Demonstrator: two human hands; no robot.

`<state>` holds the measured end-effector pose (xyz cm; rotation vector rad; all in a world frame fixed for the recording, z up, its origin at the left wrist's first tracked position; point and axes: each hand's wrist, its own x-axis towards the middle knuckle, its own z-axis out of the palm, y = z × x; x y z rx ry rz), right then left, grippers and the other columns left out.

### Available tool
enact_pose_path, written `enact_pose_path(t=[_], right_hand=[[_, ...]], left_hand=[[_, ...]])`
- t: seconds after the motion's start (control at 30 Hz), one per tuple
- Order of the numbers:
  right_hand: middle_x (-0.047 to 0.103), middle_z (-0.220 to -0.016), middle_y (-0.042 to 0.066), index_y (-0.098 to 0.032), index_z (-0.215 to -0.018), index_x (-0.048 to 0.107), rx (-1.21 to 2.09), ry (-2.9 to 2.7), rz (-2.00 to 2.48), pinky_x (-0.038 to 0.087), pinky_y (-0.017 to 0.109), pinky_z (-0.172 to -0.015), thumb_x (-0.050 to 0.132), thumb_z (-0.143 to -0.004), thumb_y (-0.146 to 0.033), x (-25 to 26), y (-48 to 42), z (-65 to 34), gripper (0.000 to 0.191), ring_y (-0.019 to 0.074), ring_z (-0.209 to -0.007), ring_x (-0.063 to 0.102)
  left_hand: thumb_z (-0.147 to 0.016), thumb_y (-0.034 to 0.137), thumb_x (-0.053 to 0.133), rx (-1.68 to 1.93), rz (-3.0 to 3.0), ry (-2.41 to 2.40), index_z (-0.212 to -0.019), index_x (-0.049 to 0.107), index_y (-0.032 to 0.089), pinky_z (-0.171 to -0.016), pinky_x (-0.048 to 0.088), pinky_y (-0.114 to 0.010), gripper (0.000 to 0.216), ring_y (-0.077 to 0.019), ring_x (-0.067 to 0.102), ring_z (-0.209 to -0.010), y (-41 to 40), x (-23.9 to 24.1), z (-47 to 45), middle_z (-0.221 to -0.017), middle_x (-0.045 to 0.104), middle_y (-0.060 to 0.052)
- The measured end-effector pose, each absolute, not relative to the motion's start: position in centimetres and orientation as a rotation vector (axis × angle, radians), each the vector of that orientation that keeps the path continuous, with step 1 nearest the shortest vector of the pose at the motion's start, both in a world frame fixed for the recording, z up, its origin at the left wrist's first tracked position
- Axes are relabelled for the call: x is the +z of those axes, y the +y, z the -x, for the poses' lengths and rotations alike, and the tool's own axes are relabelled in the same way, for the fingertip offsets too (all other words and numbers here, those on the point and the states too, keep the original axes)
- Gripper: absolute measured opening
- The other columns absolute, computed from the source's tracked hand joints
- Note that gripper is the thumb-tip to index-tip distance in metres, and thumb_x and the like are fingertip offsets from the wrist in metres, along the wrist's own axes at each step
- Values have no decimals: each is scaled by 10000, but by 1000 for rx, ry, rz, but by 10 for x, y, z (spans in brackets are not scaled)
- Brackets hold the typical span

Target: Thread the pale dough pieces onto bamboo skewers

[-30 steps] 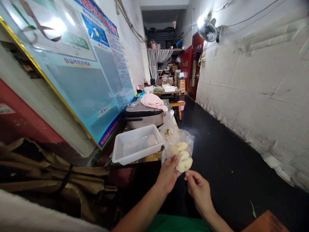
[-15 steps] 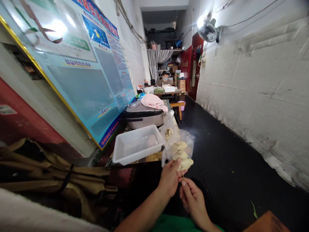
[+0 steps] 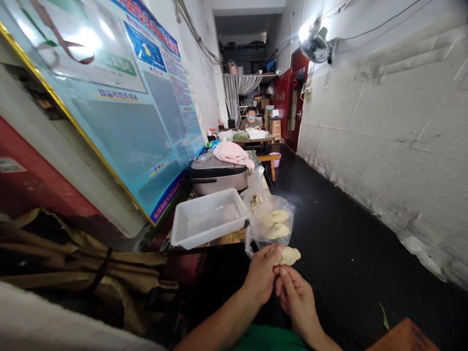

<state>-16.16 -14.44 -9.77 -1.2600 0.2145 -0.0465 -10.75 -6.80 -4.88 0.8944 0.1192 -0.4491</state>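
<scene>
My left hand (image 3: 260,279) pinches a pale, flat dough-like slice (image 3: 289,255) between thumb and fingertips, just below a clear plastic bag (image 3: 268,222). My right hand (image 3: 298,298) sits right under it, fingers pressed together, fingertips touching the slice's underside; what they grip is hidden. Two more pale slices (image 3: 277,223) show against the bag, one above the other. The bag hangs at the front edge of the table (image 3: 228,239).
A white plastic tub (image 3: 206,218) stands on the table left of the bag, with a grey rice cooker (image 3: 216,174) and a pink cloth (image 3: 233,152) behind it. A big poster board (image 3: 120,102) leans at the left. Dark floor lies to the right. A person sits far back.
The lowest slice has come down away from the other two, held between both hands. My right hand moved up and left to meet my left hand.
</scene>
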Motion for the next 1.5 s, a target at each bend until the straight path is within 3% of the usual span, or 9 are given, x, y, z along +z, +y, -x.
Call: enact_pose_path(t=[0.23,0.37,0.5,0.73,1.07,1.33,1.5], right_hand=[[471,-525,-63,-143,-887,535,-36,236,1265,173,150,-333,632,-707,-727,-89,-145,165,619,10,-357,252],[463,-510,-69,-130,-914,552,34,193,1272,168,149,-325,618,-722,-726,-91,-143,166,630,9,-344,254],[473,-502,-69,-126,-925,562,74,180,1263,148,148,-319,624,-707,-733,-94,-143,166,648,4,-331,239],[472,-485,-70,-129,-911,568,93,166,1274,134,153,-312,617,-700,-744,-95,-143,165,652,5,-314,234],[461,-485,-71,-145,-877,541,56,222,1297,166,157,-322,640,-662,-753,-93,-144,164,653,15,-333,255],[455,-500,-70,-144,-887,552,-1,239,1332,159,159,-334,625,-696,-735,-93,-150,159,625,16,-344,257],[442,-508,-66,-146,-862,556,-18,224,1354,163,163,-343,616,-705,-734,-95,-149,157,612,20,-359,254]], left_hand=[[-654,468,810,-429,-822,70,-920,676,103,-731,525,-295,472,-212,664,-856,-59,-35,89,-955,706,-140],[-570,411,875,-424,-791,85,-926,669,117,-711,525,-276,505,-202,676,-822,-54,-25,80,-931,712,-121],[-562,361,886,-408,-776,117,-887,669,112,-736,537,-271,463,-246,681,-942,-55,-25,80,-952,713,-112],[-582,327,877,-323,-806,157,-878,665,89,-703,535,-246,435,-158,673,-748,-56,-27,80,-873,715,-107],[-552,459,864,-277,-956,167,-864,647,68,-518,460,-224,546,-112,566,-565,-64,-43,88,-700,650,-62],[-612,488,829,-382,-852,90,-974,681,112,-631,503,-241,542,-143,632,-733,-53,-37,82,-912,686,-82],[-540,387,881,-386,-961,78,-964,645,83,-635,493,-249,572,-150,633,-687,-55,-40,87,-826,684,-85]])
